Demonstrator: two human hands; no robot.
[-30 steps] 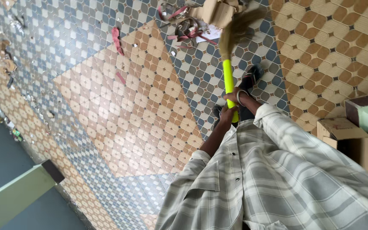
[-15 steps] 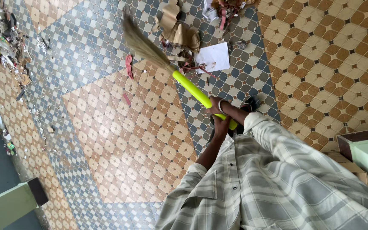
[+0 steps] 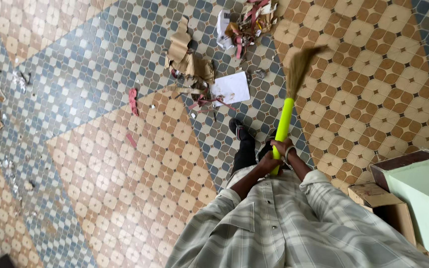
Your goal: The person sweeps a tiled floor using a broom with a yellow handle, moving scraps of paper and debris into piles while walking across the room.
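A grass broom w/ bright yellow-green plastic handle [image 3: 284, 124] is gripped at its lower end by both hands: left hand [image 3: 267, 163] and right hand [image 3: 284, 148] are clenched round it. Bristles are raised over the patterned tile floor [image 3: 125, 164], right of torn brown cardboard scraps [image 3: 187, 57] and a white paper sheet [image 3: 230, 88].

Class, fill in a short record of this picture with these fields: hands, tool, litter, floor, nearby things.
hands: left hand and right hand both grip the handle
tool: straw broom with bright yellow-green plastic handle, bristles raised over the brown tiles
litter: white paper sheet, torn brown cardboard scraps, red strip
floor: patterned blue and brown tiled floor
nearby things: open brown cardboard box beside pale green cabinet
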